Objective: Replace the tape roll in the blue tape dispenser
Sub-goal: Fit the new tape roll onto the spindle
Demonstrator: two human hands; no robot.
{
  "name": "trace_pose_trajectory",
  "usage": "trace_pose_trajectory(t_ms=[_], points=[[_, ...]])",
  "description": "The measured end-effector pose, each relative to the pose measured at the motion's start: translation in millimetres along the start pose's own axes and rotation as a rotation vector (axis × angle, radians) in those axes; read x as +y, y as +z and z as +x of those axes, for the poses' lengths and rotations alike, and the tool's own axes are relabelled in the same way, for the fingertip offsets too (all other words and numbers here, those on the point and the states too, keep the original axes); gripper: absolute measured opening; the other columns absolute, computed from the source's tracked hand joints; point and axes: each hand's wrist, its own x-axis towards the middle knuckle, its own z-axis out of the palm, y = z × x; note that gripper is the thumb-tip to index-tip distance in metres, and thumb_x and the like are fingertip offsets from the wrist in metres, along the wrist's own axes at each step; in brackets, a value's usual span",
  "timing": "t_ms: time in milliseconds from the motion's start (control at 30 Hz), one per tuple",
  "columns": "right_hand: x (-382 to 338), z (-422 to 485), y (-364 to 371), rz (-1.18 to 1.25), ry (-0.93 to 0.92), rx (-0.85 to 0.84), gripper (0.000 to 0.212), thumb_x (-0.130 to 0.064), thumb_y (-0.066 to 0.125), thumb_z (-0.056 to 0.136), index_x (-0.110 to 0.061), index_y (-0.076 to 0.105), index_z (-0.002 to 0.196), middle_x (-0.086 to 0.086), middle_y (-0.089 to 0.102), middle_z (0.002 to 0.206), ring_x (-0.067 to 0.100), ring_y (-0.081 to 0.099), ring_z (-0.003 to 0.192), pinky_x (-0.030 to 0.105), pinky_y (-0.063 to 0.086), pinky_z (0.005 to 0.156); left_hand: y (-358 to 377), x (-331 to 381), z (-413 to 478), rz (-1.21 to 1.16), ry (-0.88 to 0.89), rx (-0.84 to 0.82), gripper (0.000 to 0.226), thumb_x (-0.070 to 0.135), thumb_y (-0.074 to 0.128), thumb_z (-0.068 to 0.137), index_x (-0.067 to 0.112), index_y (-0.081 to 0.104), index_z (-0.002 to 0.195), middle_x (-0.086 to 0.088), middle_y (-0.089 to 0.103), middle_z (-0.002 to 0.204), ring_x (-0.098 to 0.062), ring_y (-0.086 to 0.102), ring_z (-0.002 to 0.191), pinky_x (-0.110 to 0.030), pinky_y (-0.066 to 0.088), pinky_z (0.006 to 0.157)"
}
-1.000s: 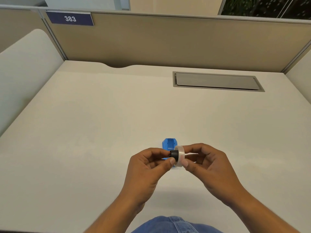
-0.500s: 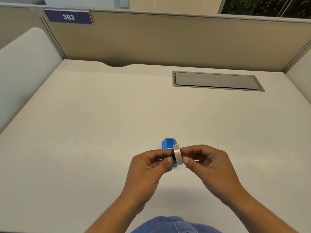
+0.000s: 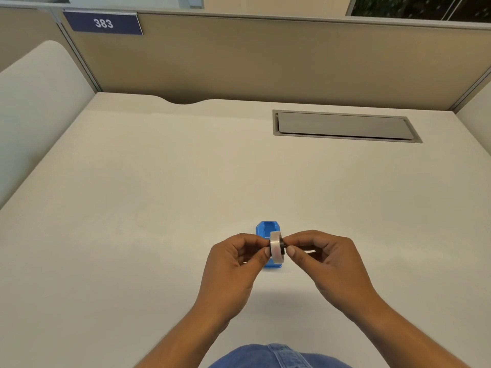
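Observation:
A clear tape roll [image 3: 276, 247] on a black hub stands on edge between my two hands, just above the desk. My left hand [image 3: 233, 264] pinches its left face with thumb and fingertips. My right hand [image 3: 326, 261] pinches its right side, where a bit of the black hub [image 3: 283, 245] shows. The blue tape dispenser [image 3: 267, 229] sits on the desk directly behind and under the roll, its open top towards me; its near part is hidden by the roll and my fingers.
The pale desk [image 3: 159, 208] is walled by tan partitions. A grey cable-tray lid [image 3: 342, 126] is set flush at the back right. A blue "383" plate [image 3: 102, 23] hangs on the partition. My denim-clad lap [image 3: 273, 357] is at the near edge.
The black hub, sticking out on the roll's left a second ago, now sits inside the roll with only a bit showing on the right. Both hands stayed over the dispenser.

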Motion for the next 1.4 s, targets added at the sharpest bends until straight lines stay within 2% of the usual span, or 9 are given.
trace_pose_trajectory(t_ms=[100,233,433,600,1133,1200,1300,1400], points=[[4.2,8.5,1.0,-0.019,-0.004,0.013,0.018,-0.011,0.073,0.084,-0.028,0.078,0.085,-0.015,0.077,0.087,0.008,0.071,0.087,0.024,0.057,0.071,0.4,-2.8,6.4,0.059,0.048,-0.011,0.013,0.019,0.072,0.086,0.031,0.077,0.089,0.016,0.077,0.088,-0.001,0.069,0.088,-0.013,0.054,0.071],[13.8,24.4,4.2,-0.073,-0.003,0.016,0.016,-0.013,0.075,0.083,-0.029,0.077,0.082,-0.017,0.075,0.084,0.004,0.069,0.081,0.014,0.051,0.063,1.1,-10.0,24.4,0.159,0.118,0.025,0.016,0.014,0.071,0.086,0.029,0.076,0.089,0.014,0.073,0.096,-0.002,0.067,0.088,-0.013,0.052,0.069],[34.2,48.3,11.4,-0.127,0.039,0.026,0.016,-0.011,0.076,0.081,-0.027,0.076,0.081,-0.013,0.075,0.081,0.005,0.068,0.074,0.017,0.050,0.058,5.0,-22.4,54.9,0.330,0.109,0.034,0.016,0.018,0.074,0.084,0.035,0.074,0.083,0.016,0.065,0.098,-0.006,0.064,0.081,-0.011,0.045,0.062],[50.0,65.2,13.3,-0.156,0.072,0.015,0.018,-0.009,0.074,0.081,-0.027,0.076,0.081,-0.013,0.074,0.084,0.004,0.065,0.072,0.013,0.047,0.057,10.2,-30.9,75.3,0.387,0.089,0.031,0.018,0.017,0.075,0.083,0.035,0.073,0.082,0.012,0.064,0.098,-0.008,0.062,0.079,-0.007,0.044,0.059],[74.0,84.4,16.9,-0.193,0.081,-0.003,0.013,-0.010,0.074,0.082,-0.022,0.076,0.083,-0.011,0.071,0.084,0.000,0.061,0.072,0.008,0.044,0.058,18.5,-56.6,96.3,0.416,0.051,0.008,0.013,0.013,0.076,0.082,0.025,0.076,0.088,0.010,0.061,0.096,-0.002,0.059,0.076,-0.003,0.044,0.066],[75.1,84.3,17.9,-0.201,0.074,-0.003,0.014,-0.009,0.074,0.082,-0.023,0.075,0.083,-0.012,0.071,0.084,0.000,0.060,0.072,0.006,0.043,0.057,19.4,-58.3,96.8,0.423,0.044,0.010,0.013,0.014,0.076,0.082,0.025,0.075,0.089,0.009,0.061,0.097,-0.002,0.059,0.077,-0.003,0.045,0.064],[76.4,84.2,18.2,-0.215,0.068,-0.014,0.023,-0.007,0.073,0.081,-0.030,0.073,0.086,-0.016,0.069,0.086,0.000,0.061,0.077,0.006,0.045,0.059,17.0,-61.1,95.1,0.427,0.048,0.044,0.022,0.019,0.076,0.082,0.037,0.066,0.090,0.011,0.062,0.100,-0.001,0.060,0.079,-0.007,0.046,0.061],[78.5,83.1,11.8,-0.292,0.041,-0.124,0.038,-0.018,0.074,0.072,-0.040,0.064,0.102,-0.021,0.065,0.096,0.004,0.060,0.083,0.012,0.048,0.062,8.7,-65.8,91.7,0.381,0.085,-0.002,0.038,0.026,0.077,0.078,0.042,0.056,0.105,0.016,0.061,0.109,0.006,0.057,0.095,-0.004,0.047,0.067]])
